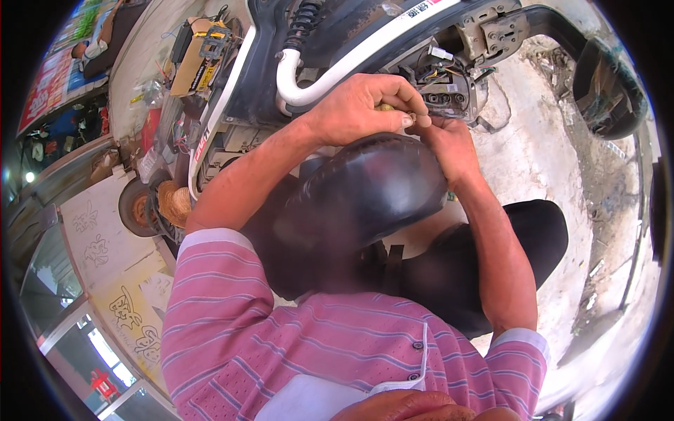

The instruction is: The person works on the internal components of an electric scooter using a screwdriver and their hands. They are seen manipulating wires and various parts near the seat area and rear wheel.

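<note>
My left hand and my right hand meet fingertip to fingertip above a glossy black rounded part. The fingers of both are closed in a pinch. A small yellowish thing shows between the thumb and fingers of my left hand, too small to name. What my right fingertips grip is hidden behind the left ones. Just beyond the hands runs a white curved tube of a scooter-like vehicle. Past my right fingers lies an opened compartment with loose coloured wires.
A black coil-spring shock absorber rises beyond the tube. At the upper right, a dark mudguard-like part hangs over the pale floor. To the left are a cardboard box with tools, a small wheel and boards with drawn characters.
</note>
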`<state>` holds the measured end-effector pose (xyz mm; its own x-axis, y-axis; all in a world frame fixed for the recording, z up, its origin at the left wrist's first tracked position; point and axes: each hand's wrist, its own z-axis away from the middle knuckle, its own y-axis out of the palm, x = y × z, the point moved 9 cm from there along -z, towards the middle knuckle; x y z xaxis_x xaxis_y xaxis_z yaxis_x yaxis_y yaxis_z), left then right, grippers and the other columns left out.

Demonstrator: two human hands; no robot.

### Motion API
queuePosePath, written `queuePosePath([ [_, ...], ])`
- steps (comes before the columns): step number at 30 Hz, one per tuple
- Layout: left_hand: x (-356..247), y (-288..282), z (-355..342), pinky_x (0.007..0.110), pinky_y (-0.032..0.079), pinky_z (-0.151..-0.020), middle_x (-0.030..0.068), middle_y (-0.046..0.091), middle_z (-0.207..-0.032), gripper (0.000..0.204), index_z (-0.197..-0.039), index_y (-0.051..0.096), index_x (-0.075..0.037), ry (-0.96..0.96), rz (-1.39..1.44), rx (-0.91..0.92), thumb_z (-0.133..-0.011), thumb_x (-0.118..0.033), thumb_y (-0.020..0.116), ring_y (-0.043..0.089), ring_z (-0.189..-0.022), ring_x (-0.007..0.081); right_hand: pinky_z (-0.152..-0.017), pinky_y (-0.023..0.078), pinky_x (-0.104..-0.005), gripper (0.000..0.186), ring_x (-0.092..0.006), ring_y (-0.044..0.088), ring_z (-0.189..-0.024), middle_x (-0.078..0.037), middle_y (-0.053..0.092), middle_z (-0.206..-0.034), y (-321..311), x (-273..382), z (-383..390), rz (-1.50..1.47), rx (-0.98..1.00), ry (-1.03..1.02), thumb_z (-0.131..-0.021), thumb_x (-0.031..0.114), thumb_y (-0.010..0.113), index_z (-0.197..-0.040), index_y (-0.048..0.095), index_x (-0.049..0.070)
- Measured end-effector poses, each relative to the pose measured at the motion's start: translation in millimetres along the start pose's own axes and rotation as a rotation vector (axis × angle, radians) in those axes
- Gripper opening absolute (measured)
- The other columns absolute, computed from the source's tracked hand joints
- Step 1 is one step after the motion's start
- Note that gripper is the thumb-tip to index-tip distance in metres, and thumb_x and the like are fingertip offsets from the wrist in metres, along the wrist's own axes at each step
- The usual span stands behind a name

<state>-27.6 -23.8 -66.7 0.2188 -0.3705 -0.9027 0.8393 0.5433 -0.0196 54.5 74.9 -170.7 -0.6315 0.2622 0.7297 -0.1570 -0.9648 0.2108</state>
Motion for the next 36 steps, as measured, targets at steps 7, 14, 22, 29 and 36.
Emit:
queuePosePath([
  [7,0.7,-0.7,-0.4,0.028,0.054,-0.08,0.0077,0.075,-0.106,0.02,-0.113,0.068,0.0,0.0,-0.002,0.02,-0.094,-0.003,0.061,0.064,-0.087,0.0105,-0.062,0.048,-0.029,0.038,-0.0102,0.059,-0.066,-0.005,0.069,-0.074,-11.8,18.7,15.8,0.176,-0.149,-0.054,-0.09,0.031,0.072,-0.099,0.078,-0.005],
  [14,-1.0,0.6,0.4,0.027,0.052,-0.075,0.0072,0.075,-0.107,0.02,-0.114,0.065,0.0,-0.01,0.045,0.038,-0.095,-0.003,0.058,0.061,-0.081,0.0098,-0.062,0.046,-0.0271,0.035,-0.0079,0.057,-0.068,-0.003,0.068,-0.075,-18.4,-5.0,6.3,-0.027,-0.209,-0.03,-0.088,0.029,0.075,-0.093,0.076,-0.005],
  [22,-2.2,0.8,1.1,0.024,0.048,-0.066,0.0132,0.073,-0.114,0.021,-0.117,0.063,0.002,0.018,0.037,0.077,-0.1,-0.005,0.051,0.062,-0.079,0.0103,-0.06,0.044,-0.0267,0.033,-0.0068,0.055,-0.065,-0.001,0.067,-0.073,-14.6,-1.8,7.1,-0.059,-0.191,-0.017,-0.088,0.03,0.076,-0.083,0.074,-0.002],
  [29,0.3,2.3,0.1,0.024,0.047,-0.065,0.0123,0.072,-0.112,0.021,-0.118,0.061,0.001,0.024,0.109,0.089,-0.101,-0.005,0.051,0.061,-0.079,0.0104,-0.055,0.042,-0.027,0.034,-0.007,0.052,-0.06,0.0,0.064,-0.07,-10.9,1.6,8.2,-0.047,-0.14,0.001,-0.088,0.03,0.078,-0.079,0.072,-0.002],
  [36,1.2,0.0,-4.1,0.026,0.048,-0.066,0.0064,0.07,-0.099,0.015,-0.111,0.063,-0.003,-0.074,-0.048,-0.017,-0.098,-0.009,0.062,0.062,-0.079,0.0115,-0.054,0.042,-0.0271,0.026,-0.0078,0.054,-0.059,-0.001,0.066,-0.072,1.3,-12.2,0.6,-0.146,0.04,0.054,-0.091,0.024,0.075,-0.085,0.074,-0.002],
])
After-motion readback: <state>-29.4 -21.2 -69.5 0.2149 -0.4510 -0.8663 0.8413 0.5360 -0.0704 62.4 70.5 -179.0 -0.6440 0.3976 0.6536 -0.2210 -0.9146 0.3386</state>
